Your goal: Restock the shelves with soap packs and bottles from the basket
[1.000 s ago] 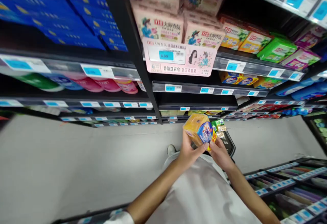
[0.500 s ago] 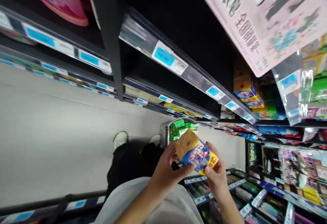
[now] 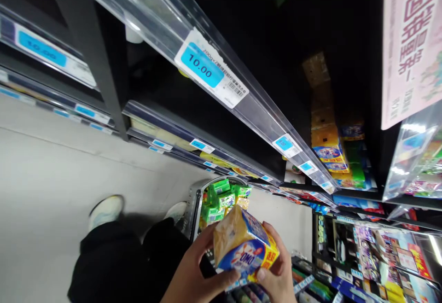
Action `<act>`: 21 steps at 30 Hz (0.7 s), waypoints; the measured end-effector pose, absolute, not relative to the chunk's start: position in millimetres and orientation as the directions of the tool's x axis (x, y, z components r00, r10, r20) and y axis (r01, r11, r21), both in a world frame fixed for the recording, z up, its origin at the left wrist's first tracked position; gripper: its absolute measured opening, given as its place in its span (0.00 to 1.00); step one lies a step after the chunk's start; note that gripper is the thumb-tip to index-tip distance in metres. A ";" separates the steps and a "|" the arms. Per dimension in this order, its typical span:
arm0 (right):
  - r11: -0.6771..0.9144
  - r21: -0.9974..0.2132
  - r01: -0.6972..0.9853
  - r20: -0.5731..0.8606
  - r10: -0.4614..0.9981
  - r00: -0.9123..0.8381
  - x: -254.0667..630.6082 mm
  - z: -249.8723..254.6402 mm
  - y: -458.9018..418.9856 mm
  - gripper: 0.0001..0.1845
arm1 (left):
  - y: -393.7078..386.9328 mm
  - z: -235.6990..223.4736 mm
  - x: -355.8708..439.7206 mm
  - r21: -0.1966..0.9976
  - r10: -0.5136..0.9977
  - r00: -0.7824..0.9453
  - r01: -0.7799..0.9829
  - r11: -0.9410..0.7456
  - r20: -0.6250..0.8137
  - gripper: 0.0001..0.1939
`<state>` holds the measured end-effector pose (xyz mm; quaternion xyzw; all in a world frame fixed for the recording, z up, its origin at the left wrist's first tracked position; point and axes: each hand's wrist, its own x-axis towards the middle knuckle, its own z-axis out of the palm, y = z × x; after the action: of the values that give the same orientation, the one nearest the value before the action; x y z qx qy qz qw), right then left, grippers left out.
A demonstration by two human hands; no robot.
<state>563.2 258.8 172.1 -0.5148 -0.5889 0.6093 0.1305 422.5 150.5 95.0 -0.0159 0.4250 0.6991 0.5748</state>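
Note:
Both my hands hold a yellow and blue OMO soap pack low in the view. My left hand grips its lower left side, and my right hand grips its right end, with the thumb on the front. The pack is tilted, with a yellow wrapped face turned up and to the left. Just beyond it stands a metal-sided shopping basket holding several green packs. The pack in my hands partly hides the basket's lower part.
Black store shelves with clear price rails run across the upper view, one label reading 10.00. A pink sign hangs at the right. My black trousers and white shoes stand on the grey floor.
The view has swung closer to the shelf. The pack has turned in my hands, showing more of its yellow wrapped face. More of the basket's green packs show, and my white top has left the view.

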 end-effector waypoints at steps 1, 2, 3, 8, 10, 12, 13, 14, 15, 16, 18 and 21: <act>-0.275 -0.846 0.456 -0.482 0.762 -0.434 563.0 171.7 261.5 0.49 | 152.5 95.2 422.1 0.582 0.783 -0.349 -0.813 0.021 -0.516 0.38; -0.280 -0.842 0.461 -0.489 0.759 -0.430 562.8 171.4 264.0 0.50 | 154.6 95.4 421.7 0.590 0.777 -0.359 -0.807 0.020 -0.517 0.38; -0.286 -0.840 0.462 -0.493 0.758 -0.428 562.5 170.8 266.5 0.51 | 156.8 95.5 421.4 0.599 0.774 -0.368 -0.801 0.017 -0.515 0.38; -0.272 -0.862 0.428 -0.467 0.756 -0.459 562.7 166.8 277.3 0.47 | 167.9 94.8 422.5 0.632 0.758 -0.409 -0.775 0.006 -0.508 0.37; -0.275 -0.864 0.422 -0.466 0.755 -0.462 563.5 165.2 280.7 0.46 | 172.1 94.2 424.9 0.625 0.751 -0.414 -0.781 -0.002 -0.515 0.35; -0.302 -0.861 0.410 -0.479 0.753 -0.451 564.3 163.6 283.1 0.47 | 175.6 94.0 428.1 0.607 0.741 -0.415 -0.795 -0.014 -0.527 0.34; -0.321 -0.858 0.400 -0.488 0.751 -0.445 564.8 162.6 283.9 0.47 | 177.0 94.4 429.6 0.599 0.732 -0.420 -0.800 -0.019 -0.537 0.34; -0.341 -0.856 0.388 -0.497 0.747 -0.441 565.4 161.5 284.3 0.47 | 177.9 95.3 430.7 0.594 0.719 -0.426 -0.804 -0.023 -0.549 0.34; -0.361 -0.855 0.374 -0.506 0.743 -0.439 566.2 160.1 284.3 0.47 | 178.5 96.8 431.0 0.593 0.708 -0.433 -0.805 -0.026 -0.558 0.35; -0.381 -0.854 0.355 -0.512 0.739 -0.439 567.4 158.5 283.8 0.47 | 178.8 99.1 430.0 0.598 0.703 -0.440 -0.801 -0.025 -0.559 0.36; -0.421 -0.855 0.303 -0.518 0.733 -0.441 571.2 155.0 281.8 0.47 | 178.9 106.5 422.7 0.646 0.707 -0.461 -0.763 -0.008 -0.536 0.38; -0.485 -0.851 0.202 -0.523 0.739 -0.426 581.3 149.8 276.7 0.46 | 182.9 128.4 395.1 0.805 0.774 -0.481 -0.590 0.062 -0.412 0.41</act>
<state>581.3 276.7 149.8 -0.5005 -0.4699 0.7015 0.1911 395.1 182.9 128.4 0.0869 0.5284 0.6792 0.5020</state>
